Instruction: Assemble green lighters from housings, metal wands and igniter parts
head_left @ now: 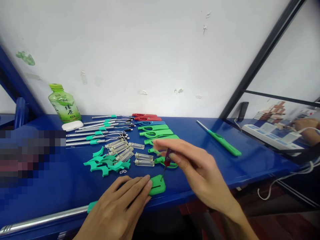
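Note:
My left hand [120, 203] lies over a green long-necked lighter [158, 188] at the table's front edge, fingers closed around its body. Its metal tube sticks out to the left, and most of the handle is hidden under the hand. In my right hand [202, 170] is a small screwdriver [167, 161] with a dark red handle, its shaft slanting down to a hole near the lighter's end. Beyond my hands lie clear fuel tanks [144, 163], teal plastic triggers [103, 166] and several green handle shells [156, 133].
Metal lighter tubes with wires [86, 139] lie at the left, near a white case [72, 125] and a green tea bottle [65, 105]. Red shells [147, 118] are by the wall. An assembled green lighter [223, 142] rests at right. A power strip [272, 136] stands beyond the frame.

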The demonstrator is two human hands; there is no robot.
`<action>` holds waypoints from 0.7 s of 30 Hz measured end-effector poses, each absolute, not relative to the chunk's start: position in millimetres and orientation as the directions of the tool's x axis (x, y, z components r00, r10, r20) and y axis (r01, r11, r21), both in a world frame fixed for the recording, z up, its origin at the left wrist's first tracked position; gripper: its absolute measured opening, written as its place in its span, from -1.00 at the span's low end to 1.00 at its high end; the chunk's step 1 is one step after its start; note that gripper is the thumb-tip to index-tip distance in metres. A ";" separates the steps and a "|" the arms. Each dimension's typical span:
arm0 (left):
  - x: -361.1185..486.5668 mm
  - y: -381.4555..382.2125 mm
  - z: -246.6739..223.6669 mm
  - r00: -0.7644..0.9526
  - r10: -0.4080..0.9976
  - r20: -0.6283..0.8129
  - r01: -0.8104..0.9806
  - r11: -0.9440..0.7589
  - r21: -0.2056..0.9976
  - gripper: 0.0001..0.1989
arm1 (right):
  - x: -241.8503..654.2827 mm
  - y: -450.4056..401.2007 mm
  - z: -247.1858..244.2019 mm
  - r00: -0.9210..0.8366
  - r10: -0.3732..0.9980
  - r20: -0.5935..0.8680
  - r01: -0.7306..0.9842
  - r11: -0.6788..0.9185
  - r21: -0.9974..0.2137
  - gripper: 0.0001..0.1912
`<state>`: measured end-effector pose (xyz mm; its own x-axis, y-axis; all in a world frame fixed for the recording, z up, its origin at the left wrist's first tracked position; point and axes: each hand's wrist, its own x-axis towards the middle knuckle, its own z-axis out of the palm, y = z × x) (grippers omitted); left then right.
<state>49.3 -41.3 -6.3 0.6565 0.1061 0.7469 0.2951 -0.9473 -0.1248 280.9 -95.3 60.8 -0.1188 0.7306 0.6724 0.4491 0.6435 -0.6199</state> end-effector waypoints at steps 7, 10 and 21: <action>52.2 -40.3 -5.8 0.638 0.116 0.762 0.304 -0.946 -0.111 -0.70 | 277.1 -97.6 56.2 0.043 0.600 0.799 0.664 0.580 -0.471 -0.62; 53.3 -39.0 -5.8 0.642 0.107 0.759 0.286 -0.952 -0.108 -0.69 | 277.2 -102.4 59.2 -0.094 0.696 0.711 0.503 0.650 -0.570 -0.53; 53.2 -39.2 0.4 0.636 0.094 0.766 0.289 -0.949 -0.123 -0.71 | 264.7 -106.0 56.0 0.045 0.629 0.776 0.538 0.640 -0.550 -0.71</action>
<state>53.2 -39.2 0.4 0.6356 0.0943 0.7662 0.2895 -0.9492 -0.1233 264.7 -106.0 56.0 0.0453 0.6289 0.7762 0.5375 0.6395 -0.5496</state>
